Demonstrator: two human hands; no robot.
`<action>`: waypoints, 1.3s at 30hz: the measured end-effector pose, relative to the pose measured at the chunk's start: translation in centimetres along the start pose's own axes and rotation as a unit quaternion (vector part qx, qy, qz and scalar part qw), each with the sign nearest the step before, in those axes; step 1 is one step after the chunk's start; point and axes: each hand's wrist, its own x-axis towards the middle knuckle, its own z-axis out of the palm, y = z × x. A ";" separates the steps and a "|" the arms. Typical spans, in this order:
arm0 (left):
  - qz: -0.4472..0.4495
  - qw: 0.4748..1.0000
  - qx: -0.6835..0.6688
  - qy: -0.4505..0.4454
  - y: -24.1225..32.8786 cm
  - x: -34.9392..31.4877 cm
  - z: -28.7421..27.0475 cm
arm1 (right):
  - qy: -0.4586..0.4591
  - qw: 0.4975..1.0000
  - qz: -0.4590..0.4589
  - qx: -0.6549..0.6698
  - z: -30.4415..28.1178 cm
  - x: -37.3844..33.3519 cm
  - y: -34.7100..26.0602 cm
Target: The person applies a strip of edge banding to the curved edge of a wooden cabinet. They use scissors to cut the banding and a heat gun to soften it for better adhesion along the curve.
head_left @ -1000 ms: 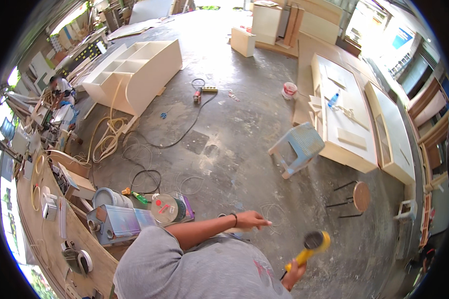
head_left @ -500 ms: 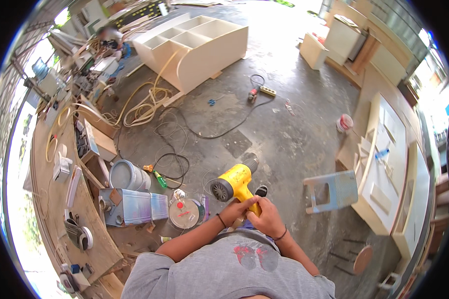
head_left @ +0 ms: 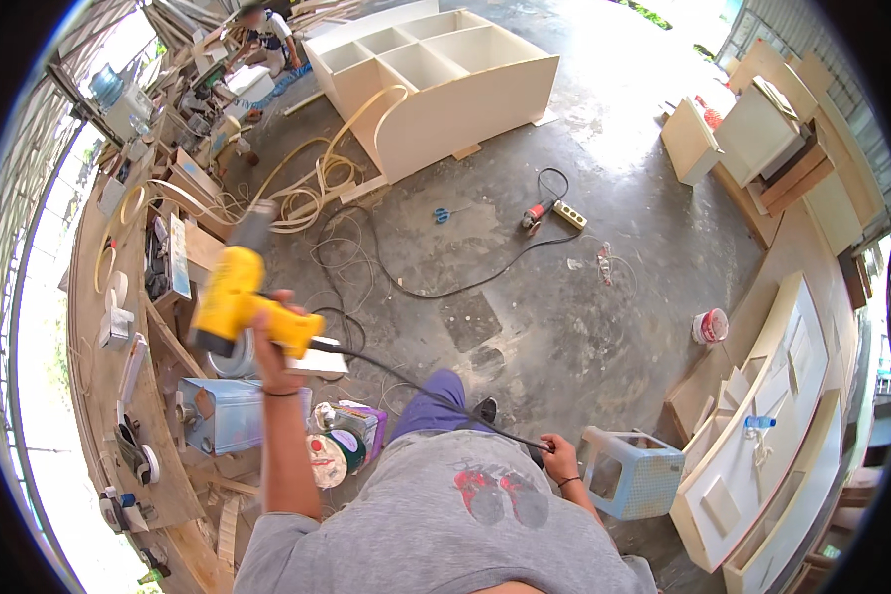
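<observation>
A yellow heat gun (head_left: 232,287), slightly blurred, is raised on the left with its dark nozzle pointing away from me. My left hand (head_left: 273,342) is wrapped round its handle. From the handle's end a black cord (head_left: 406,377) runs across in front of my body to the right. At my right side, my right hand (head_left: 558,458) is closed on that cord near waist height. Beside the right hand stands a worn blue stool (head_left: 636,475). Below my left forearm are a blue metal can (head_left: 226,414) and a round-lidded tin (head_left: 327,460).
A white shelf unit (head_left: 475,109) lies at the back. Beyond my feet are a red power tool (head_left: 534,214), a power strip (head_left: 569,214) and blue scissors (head_left: 443,215). A cluttered wooden bench (head_left: 109,396) lines the left. White panels (head_left: 752,465) and a small bucket (head_left: 710,326) stand right. A person (head_left: 267,40) is far left.
The heat gun has swung from in front of me up to the left, now in the left hand alone. My right hand has left it and moved right, holding the cord. The view has shifted.
</observation>
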 end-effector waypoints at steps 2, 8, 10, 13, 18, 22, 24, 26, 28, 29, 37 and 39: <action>0.112 0.989 0.030 0.093 3.9 3.0 -0.1 | -0.011 1.000 0.007 -0.014 -1.3 4.3 -0.4; 0.182 0.977 0.074 0.084 7.1 11.2 -1.7 | 0.065 0.975 0.005 -0.213 -3.7 19.5 2.1; 0.177 0.964 0.147 0.136 6.2 14.5 -2.7 | 0.067 0.972 0.092 -0.205 -4.1 25.5 2.0; 0.184 0.959 0.132 0.168 3.7 20.7 -1.1 | 0.022 0.984 0.174 0.028 -8.4 33.8 -5.8; 0.101 0.984 -0.006 0.149 -0.8 31.6 2.0 | 0.005 0.931 0.141 0.336 -14.1 42.1 -16.3; 0.035 0.984 0.071 0.159 -6.9 37.8 6.2 | 0.068 0.806 0.237 0.538 -17.4 46.8 -14.1; -0.020 0.978 0.116 0.173 -10.4 39.6 7.9 | 0.125 0.773 0.285 0.553 -18.6 49.7 -9.0; -0.073 0.965 0.133 0.215 -14.3 41.0 9.1 | 0.150 0.787 0.301 0.517 -17.9 54.0 -9.5; -0.153 0.963 0.114 0.190 -18.4 42.0 9.1 | 0.171 0.816 0.341 0.434 -16.7 58.3 -8.5; -0.162 0.958 0.118 0.205 -20.8 42.7 10.2 | 0.176 0.820 0.361 0.407 -15.9 60.8 -7.3; -0.350 0.887 0.156 0.257 -35.6 49.0 15.1 | -0.117 0.873 0.404 -0.245 -5.0 76.7 9.2; -0.370 0.860 0.181 0.302 -39.8 50.1 13.6 | -0.139 0.871 0.403 -0.245 -4.2 83.2 7.7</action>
